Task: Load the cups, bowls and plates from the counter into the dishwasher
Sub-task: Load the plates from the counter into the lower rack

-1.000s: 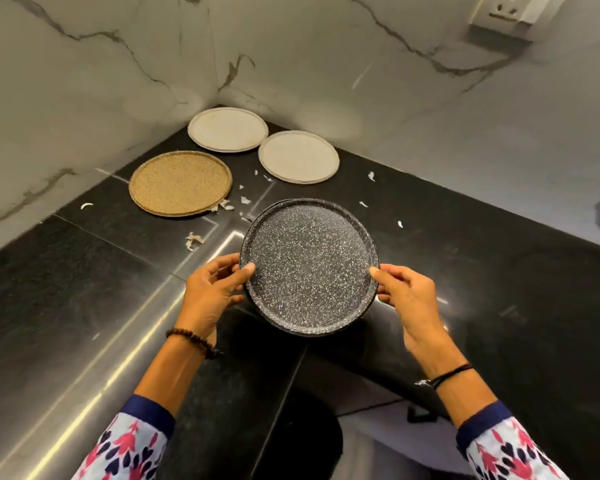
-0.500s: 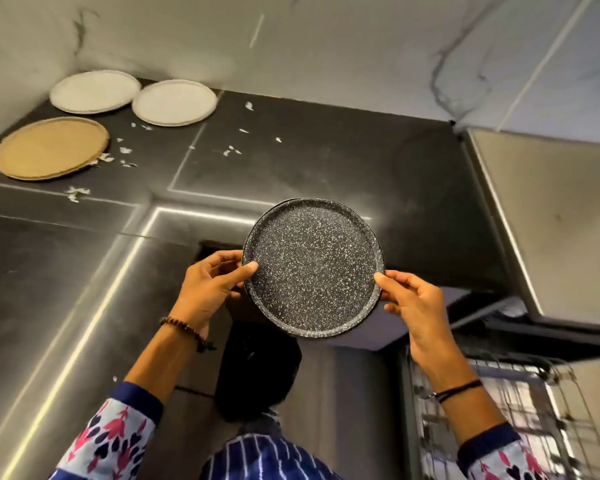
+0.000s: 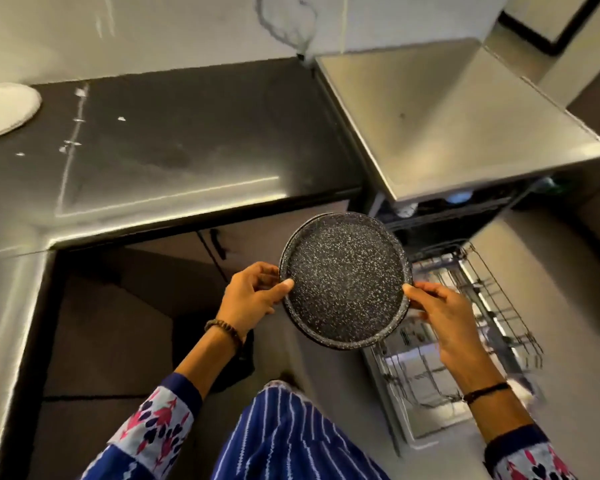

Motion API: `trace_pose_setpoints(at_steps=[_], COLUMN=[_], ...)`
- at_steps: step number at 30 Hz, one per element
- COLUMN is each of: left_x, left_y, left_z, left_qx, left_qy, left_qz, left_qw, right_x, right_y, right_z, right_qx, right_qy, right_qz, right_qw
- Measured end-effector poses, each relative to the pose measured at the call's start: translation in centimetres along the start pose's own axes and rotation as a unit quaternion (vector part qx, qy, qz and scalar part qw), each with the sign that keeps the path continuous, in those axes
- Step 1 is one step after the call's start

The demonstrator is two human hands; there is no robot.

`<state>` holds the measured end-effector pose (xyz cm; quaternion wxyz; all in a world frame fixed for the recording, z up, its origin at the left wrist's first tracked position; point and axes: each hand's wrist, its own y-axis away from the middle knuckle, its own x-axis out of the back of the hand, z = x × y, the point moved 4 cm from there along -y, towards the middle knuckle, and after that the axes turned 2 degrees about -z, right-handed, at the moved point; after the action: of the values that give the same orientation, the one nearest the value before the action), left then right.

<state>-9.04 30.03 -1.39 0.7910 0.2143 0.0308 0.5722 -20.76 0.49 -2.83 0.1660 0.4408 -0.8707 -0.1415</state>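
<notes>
Speckled plate [image 3: 345, 278] near pulled-out dishwasher rack [image 3: 499, 306]

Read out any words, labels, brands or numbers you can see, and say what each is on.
None can be read.
The plate has only white flecks.
The dishwasher shows no brand on top; its dark front strip is too blurred to tell.
The counter bears no writing.

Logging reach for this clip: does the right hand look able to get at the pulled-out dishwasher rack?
Probably yes: the right hand, gripping the speckled plate, hangs above the rack, with nothing visible between them.
</notes>
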Motion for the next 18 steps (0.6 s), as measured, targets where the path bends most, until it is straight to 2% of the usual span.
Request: trace_pose_setpoints(at_steps=[6, 12, 18], left_x=[-9.7, -20.5, -31.4], left_y=[-6.3, -14.5, -20.2], left_z=[-1.8, -5.7, -10.2], left_qx=[-0.001, 0.028, 0.102], left_qy=[-0.141, -0.218, -0.179], left_qz=[-0.074, -0.159, -0.223], left_qw=[0.987, 0.963, 0.953], right_x=[6.9, 13.1, 18.4], right_y=[-4.0, -9.1, -13.8], right_z=[5.9, 13.0, 19.3], right_qx=[-0.067, -0.137, -0.173], right_qy=[-0.017, -0.032, -0.083], right_qz=[0.080, 0.147, 0.202], right_qw=[0.994, 0.979, 0.960])
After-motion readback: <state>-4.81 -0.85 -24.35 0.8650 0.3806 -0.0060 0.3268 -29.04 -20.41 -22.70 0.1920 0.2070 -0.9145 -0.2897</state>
